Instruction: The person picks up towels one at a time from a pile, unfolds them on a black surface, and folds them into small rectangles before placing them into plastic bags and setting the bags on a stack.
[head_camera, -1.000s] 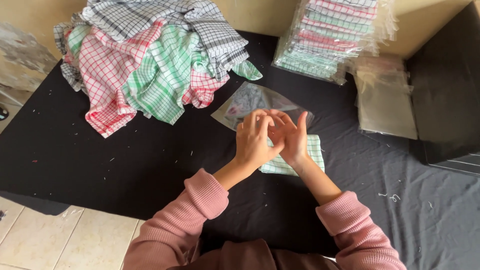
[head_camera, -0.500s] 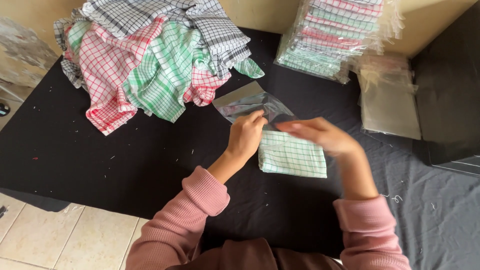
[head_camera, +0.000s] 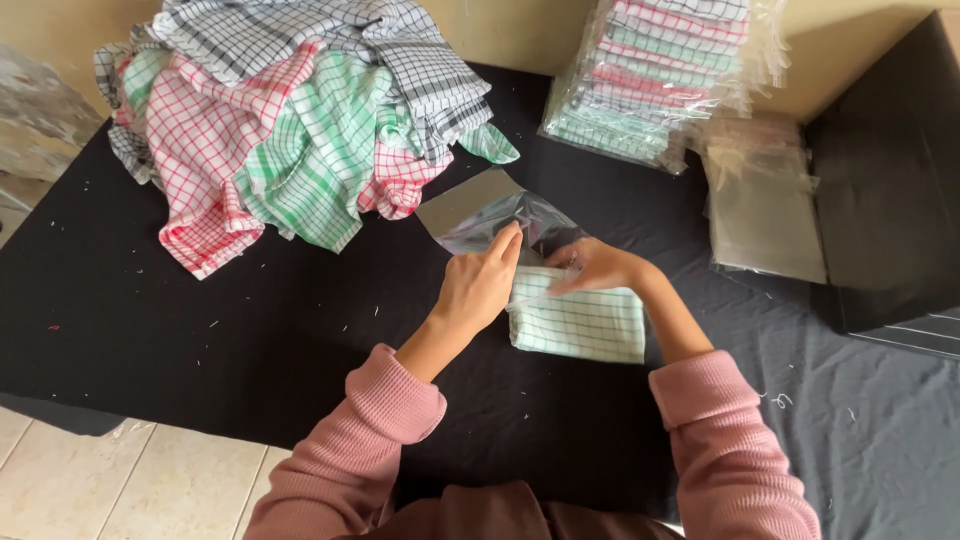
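— Pinching, is it? What are the hands doing?

— Yes. The left hand (head_camera: 478, 285) is pinching the thin, glossy edge of a clear plastic bag (head_camera: 505, 222) between thumb and fingers, lifting its mouth. The right hand (head_camera: 592, 267) is gripping the bag's other side, fingers curled over the near end of a folded cloth (head_camera: 580, 325).

— What is the cloth like?

— It is lying flat as a neat rectangle, woven, white with a fine green check, on the desk (head_camera: 200, 340), its far end touching the bag's mouth. Both sleeves are looking soft, ribbed and pink.

— And the desk?

— It is wearing a matte black fabric cover, flecked with pale lint. At the far left a loose heap of cloths (head_camera: 290, 120) is sprawling, crumpled, checked in red, green and grey. At the far right a stack of packed cloths (head_camera: 665, 80) is sitting in shiny wrappers, and beside it a pile of empty bags (head_camera: 765, 205) is lying flat and cloudy.
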